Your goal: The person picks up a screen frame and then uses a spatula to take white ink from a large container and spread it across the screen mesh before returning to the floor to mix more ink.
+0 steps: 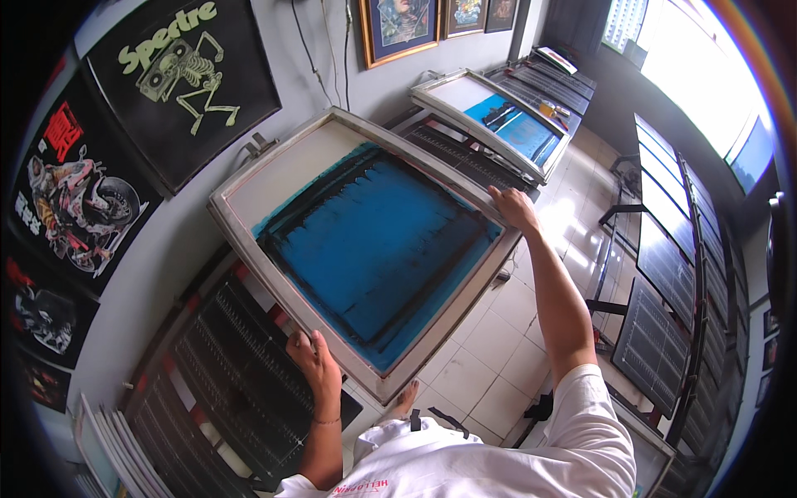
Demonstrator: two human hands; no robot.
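Both hands on the screen-printing frame point(365, 249), centre of the picture, tilted above the black printing table point(224, 373).

Left hand point(315, 365) clamped on the frame's lower-left edge, fingers curled over the rim. Right hand point(513, 207) grips the right edge, centre-right. Mesh coated blue with black ink streaks. Second frame point(494, 120) lies flat, upper centre. Black printed shirts point(187, 79) hang on the wall, upper left.

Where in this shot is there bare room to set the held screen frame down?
Free: the dark gridded platen under the screen frame, between left hand and wall; also the tiled floor below right hand. Crowded: the next station, where a second frame lies.
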